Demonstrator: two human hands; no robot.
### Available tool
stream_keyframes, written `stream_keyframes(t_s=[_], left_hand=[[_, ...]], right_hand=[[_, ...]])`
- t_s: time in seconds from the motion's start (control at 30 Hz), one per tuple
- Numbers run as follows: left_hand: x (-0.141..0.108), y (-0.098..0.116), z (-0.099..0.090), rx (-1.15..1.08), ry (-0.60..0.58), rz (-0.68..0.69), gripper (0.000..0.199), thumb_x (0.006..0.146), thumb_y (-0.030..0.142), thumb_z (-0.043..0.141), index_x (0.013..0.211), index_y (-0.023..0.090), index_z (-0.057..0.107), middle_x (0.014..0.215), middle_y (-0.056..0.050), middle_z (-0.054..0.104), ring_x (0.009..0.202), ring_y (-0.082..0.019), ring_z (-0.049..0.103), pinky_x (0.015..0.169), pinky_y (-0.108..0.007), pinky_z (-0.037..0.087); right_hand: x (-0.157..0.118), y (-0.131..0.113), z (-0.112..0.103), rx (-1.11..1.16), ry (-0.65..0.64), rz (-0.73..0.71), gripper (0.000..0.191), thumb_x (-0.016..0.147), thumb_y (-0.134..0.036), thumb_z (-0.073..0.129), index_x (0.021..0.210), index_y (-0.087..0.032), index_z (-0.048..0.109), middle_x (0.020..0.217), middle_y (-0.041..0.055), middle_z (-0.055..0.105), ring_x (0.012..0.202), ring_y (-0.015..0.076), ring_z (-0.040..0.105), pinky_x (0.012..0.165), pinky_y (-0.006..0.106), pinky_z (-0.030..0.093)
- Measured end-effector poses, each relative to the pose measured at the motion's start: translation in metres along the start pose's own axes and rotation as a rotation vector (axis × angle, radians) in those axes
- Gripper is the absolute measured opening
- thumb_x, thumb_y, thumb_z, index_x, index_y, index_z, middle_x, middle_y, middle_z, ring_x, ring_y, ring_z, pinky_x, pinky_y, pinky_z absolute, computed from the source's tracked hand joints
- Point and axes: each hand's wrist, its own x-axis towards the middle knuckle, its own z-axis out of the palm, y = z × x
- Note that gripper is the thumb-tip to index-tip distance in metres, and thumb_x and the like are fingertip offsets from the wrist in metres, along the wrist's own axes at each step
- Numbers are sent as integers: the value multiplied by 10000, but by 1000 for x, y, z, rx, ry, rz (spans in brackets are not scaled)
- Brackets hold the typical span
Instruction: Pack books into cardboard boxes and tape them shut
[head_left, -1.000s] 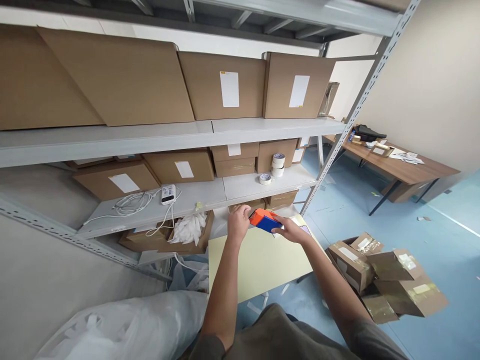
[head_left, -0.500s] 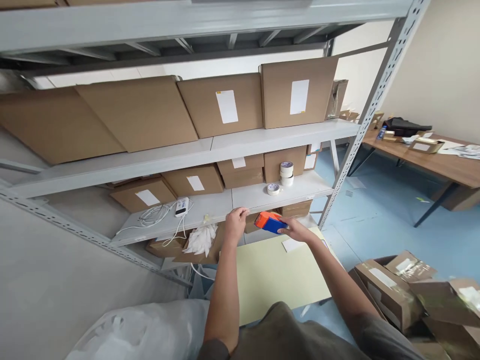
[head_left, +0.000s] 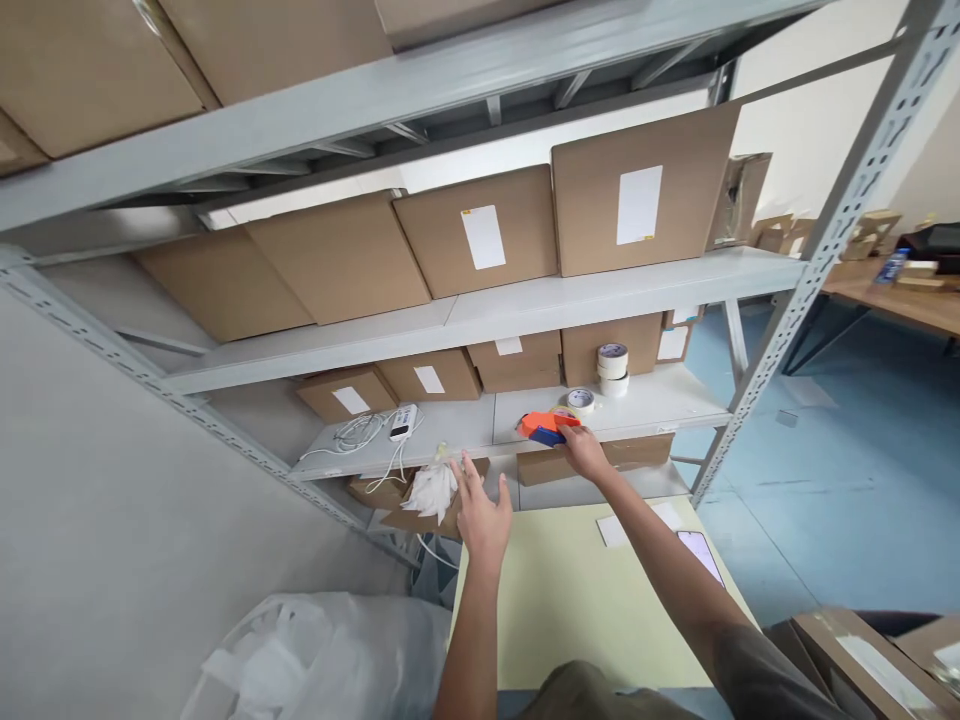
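Observation:
In my right hand (head_left: 586, 455) is an orange and blue tape dispenser (head_left: 541, 426), held at the front edge of the lower shelf. The fingers close around its right end, and part of it is hidden behind them. My left hand (head_left: 484, 515) is open with fingers spread and nothing in it, above the far left part of a pale yellow tabletop (head_left: 577, 600). A crumpled white bundle (head_left: 431, 492) lies just beyond its fingertips. Behind the dispenser sit a single white tape roll (head_left: 580, 402) and a short stack of tape rolls (head_left: 613, 372).
Cardboard boxes (head_left: 487, 225) line the metal rack's shelves (head_left: 517, 318). A power strip (head_left: 403, 422) with coiled cable lies on the lower shelf. A phone (head_left: 700, 556) rests at the tabletop's right edge. Open cartons (head_left: 862, 660) stand right; a white plastic bag (head_left: 322, 650) is left.
My right hand has carried the tape dispenser forward to the lower shelf. My left hand has drawn back and opened its fingers. The camera view has shifted, showing more boxes at top left.

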Motion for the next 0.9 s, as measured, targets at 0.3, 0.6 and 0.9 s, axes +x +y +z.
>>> stream_keyframes(t_s=[0.3,0.6,0.9], left_hand=[[-18,-19,-21,-129,-79,-123,711,976,313,618,1653,291,405,1507,-153,641,977,-218,778,816,-346,645],[-34,-30,-36,-116,-5,-170,675,957,297,640,1613,283,480,1388,-154,703,905,-222,760,752,-354,650],[-44,-30,-37,-125,9,-195,663,961,313,645,1604,270,491,1499,-172,637,912,-215,770,727,-333,649]], right_hand=[[85,25,26,-189,-265,64,537,935,-113,612,1472,-133,615,1392,193,700,1304,308,626,1132,379,423],[96,54,29,-226,-316,101,534,956,-122,609,1490,-126,618,1424,209,688,1319,332,615,1131,392,421],[89,64,26,-272,-308,46,525,963,-140,597,1487,-138,611,1411,186,694,1335,315,585,1167,397,368]])
